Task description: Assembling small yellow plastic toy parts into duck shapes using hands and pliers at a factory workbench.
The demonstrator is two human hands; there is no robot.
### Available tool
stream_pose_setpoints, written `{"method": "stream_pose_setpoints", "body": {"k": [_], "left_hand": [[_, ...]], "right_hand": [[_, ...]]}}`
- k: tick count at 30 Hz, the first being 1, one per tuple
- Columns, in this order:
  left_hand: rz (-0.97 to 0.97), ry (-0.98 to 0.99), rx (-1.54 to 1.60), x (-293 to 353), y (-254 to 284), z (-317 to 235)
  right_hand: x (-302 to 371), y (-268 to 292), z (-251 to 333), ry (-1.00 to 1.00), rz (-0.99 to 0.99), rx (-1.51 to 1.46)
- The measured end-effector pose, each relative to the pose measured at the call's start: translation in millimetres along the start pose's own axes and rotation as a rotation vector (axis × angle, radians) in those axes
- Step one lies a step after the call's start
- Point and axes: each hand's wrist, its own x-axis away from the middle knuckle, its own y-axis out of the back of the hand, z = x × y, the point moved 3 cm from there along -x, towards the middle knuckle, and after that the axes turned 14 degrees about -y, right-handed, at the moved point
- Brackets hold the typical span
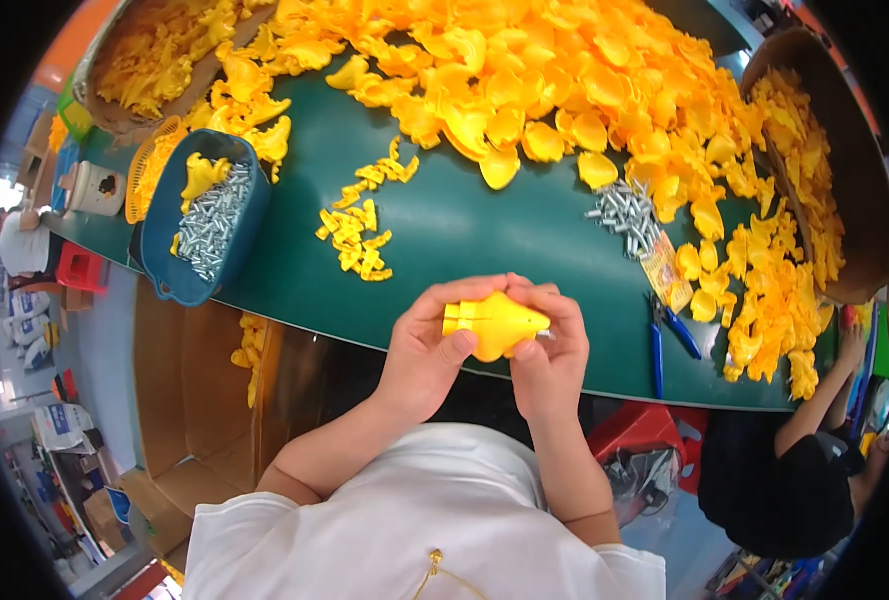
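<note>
Head view: the left hand [419, 355] and right hand [556, 355] grip a yellow plastic shell [499, 325] between them, apparently holding its seam closed; blue-handled pliers [657, 345] lie rightward, small yellow pieces [345, 240] ahead-left, metal pins [626, 213] ahead-right, seemingly for easy reach.

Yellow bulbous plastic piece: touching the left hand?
Touching: the head view shows the left hand gripping the yellow bulbous plastic piece, thumb against its stepped end.
</note>
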Motion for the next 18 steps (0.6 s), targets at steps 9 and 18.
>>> {"method": "stream_pose_setpoints", "body": {"k": [9,18], "left_hand": [[0.142,-0.178,-0.558,12.4,19.8,-46.0],[-0.017,0.205,-1.884,65.7,86.6,-237.5]], "right_hand": [[3.2,-23.4,12.4,0.152,0.108,0.408],[-26.8,-20.4,34.0,-0.008,0.185,0.906]]}}
